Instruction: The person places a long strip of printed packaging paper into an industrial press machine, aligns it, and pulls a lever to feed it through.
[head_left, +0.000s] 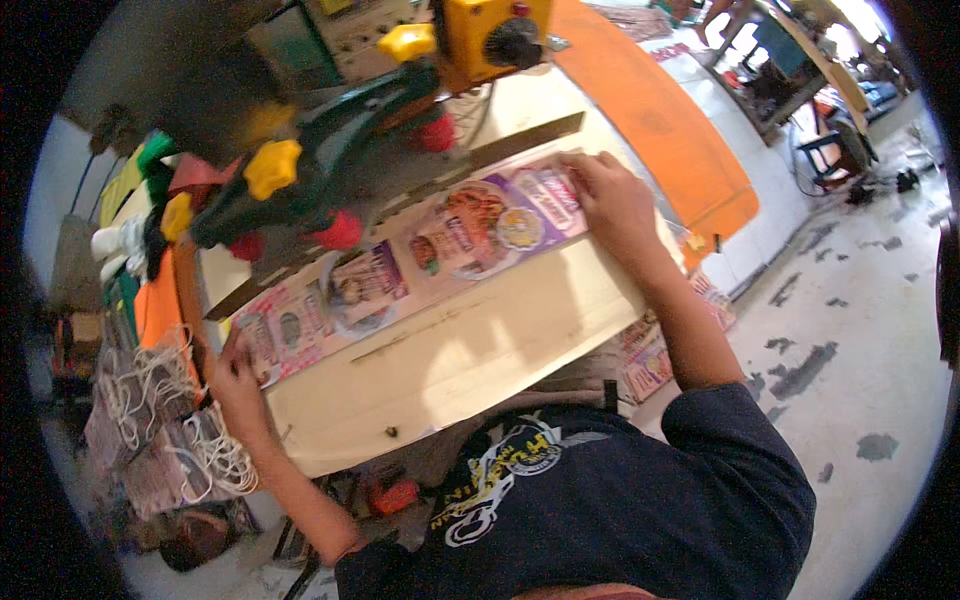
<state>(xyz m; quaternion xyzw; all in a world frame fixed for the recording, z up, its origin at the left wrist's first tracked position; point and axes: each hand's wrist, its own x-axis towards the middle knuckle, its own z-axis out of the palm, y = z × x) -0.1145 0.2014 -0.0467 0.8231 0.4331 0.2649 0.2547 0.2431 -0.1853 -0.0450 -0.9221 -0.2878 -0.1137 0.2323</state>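
In the head view, a long, flat printed strip [405, 275] is lying aslant across a pale board [470, 365], its right end pointing higher than its left. It is showing a pink and purple ground with a row of food pictures: round plates and bowls, reddish and brown heaps of food, and small packets between them. The purple is deepening toward the right end, while the left end is looking pinker and paler. The strip is appearing flat and straight-edged.

The left hand [238, 380] is touching the strip's left end, and the right hand [612, 205] is curling its fingers over the right end. I cannot tell whether either hand is pinching the strip or only pressing on it, since the undersides are not showing.

The fingers are covering bits of both ends. Blur is softening the printing and the smaller pictures. Beyond the strip's upper edge, a dark green frame [360, 130] with yellow knobs and red round feet is hiding part of the board, and a yellow box [490, 45] is being cut off by the upper edge. The right forearm is partly covering printed sheets [648, 372] beneath the board.
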